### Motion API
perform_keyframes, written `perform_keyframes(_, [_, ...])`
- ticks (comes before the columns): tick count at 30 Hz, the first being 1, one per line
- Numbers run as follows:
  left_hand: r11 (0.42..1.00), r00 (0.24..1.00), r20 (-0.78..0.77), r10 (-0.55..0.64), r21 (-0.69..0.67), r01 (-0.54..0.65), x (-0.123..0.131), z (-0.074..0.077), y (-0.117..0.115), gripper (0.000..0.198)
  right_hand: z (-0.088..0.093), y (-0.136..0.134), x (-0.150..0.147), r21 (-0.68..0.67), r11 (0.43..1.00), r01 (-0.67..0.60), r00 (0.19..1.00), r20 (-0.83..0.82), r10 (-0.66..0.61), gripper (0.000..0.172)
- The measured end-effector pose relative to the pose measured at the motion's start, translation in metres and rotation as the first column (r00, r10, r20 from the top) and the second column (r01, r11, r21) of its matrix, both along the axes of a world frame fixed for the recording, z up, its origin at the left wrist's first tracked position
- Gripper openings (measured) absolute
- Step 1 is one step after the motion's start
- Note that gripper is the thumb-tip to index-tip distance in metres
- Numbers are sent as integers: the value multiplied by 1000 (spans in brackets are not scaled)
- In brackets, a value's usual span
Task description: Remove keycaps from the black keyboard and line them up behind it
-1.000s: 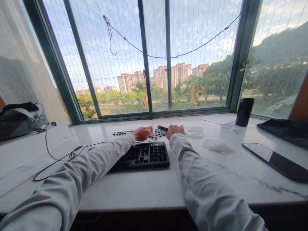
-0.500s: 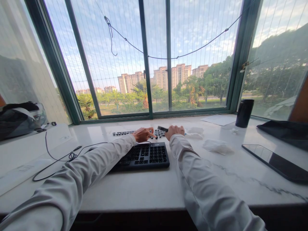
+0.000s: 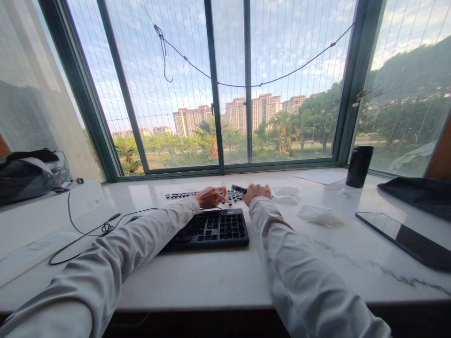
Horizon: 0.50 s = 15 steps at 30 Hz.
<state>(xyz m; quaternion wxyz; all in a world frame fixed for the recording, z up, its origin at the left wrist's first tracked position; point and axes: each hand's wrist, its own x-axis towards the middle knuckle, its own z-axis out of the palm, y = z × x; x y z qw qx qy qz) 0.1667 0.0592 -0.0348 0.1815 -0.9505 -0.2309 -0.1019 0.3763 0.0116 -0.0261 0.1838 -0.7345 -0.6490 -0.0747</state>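
Observation:
A black keyboard lies flat on the white marble-patterned tabletop, its left part hidden under my left sleeve. Behind it, small black keycaps are laid out in rows. Over the right part of these rows is my left hand, fingers apart, with a fingertip at or touching a keycap. My right hand is closed round a slim black tool that points left toward the left hand; its exact kind is too small to make out.
Crumpled white tissues and a black phone lie to the right. Beyond them stand a dark cylindrical cup and a black cloth or bag. On the left are a cable, a white box and a helmet. Windows rise behind.
The view has shifted very slightly. Both hands keep nearly the same places, the left over the keycaps and the right round the black tool.

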Motion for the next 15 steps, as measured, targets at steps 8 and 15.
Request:
perform_keyframes(8, [997,995,-69,70,47,-67,1,-2,5,44,2,-4,-1,-11,1000,4,1000,9,-4,28])
perform_keyframes(15, [987,988,-84,126,112,-116,4,-5,10,46,2,-3,-1,-19,1000,8,1000,6,-7,28])
